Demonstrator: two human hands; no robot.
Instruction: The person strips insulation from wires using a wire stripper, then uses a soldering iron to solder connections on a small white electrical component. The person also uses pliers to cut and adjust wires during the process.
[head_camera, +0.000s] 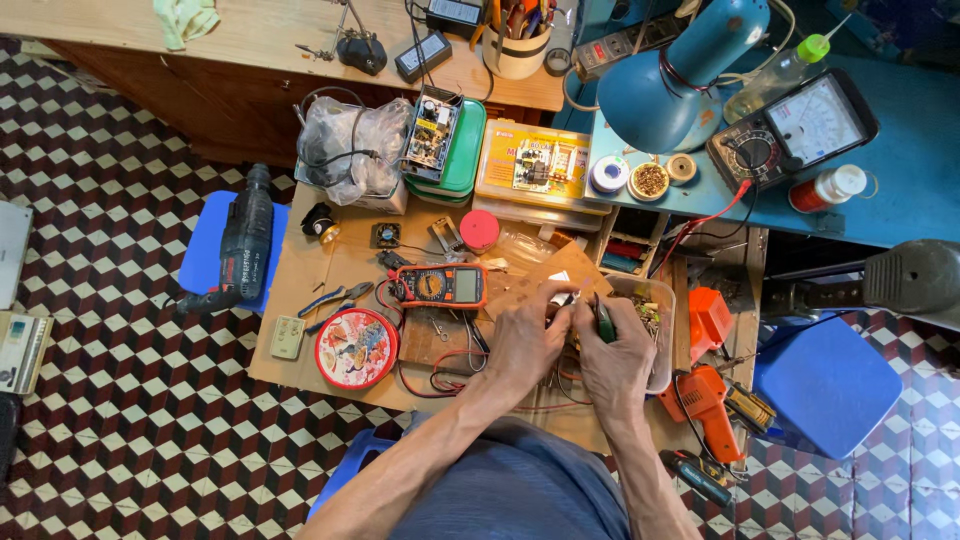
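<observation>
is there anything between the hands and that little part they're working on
Nothing visible. The left hand pinches the small metal part directly, and the right hand, holding a green-handled tool, meets it from the other side. The orange multimeter lies off to the left, apart.

Orange multimeter (440, 286); red round tin (356, 348); checkered maroon-white floor (120, 400).

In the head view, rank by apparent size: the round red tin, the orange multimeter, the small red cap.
1. Round red tin, largest.
2. Orange multimeter, beside the left hand, somewhat smaller.
3. Small red cap, clearly smallest.
All lie on the same low table, so nearness hardly skews this.
</observation>
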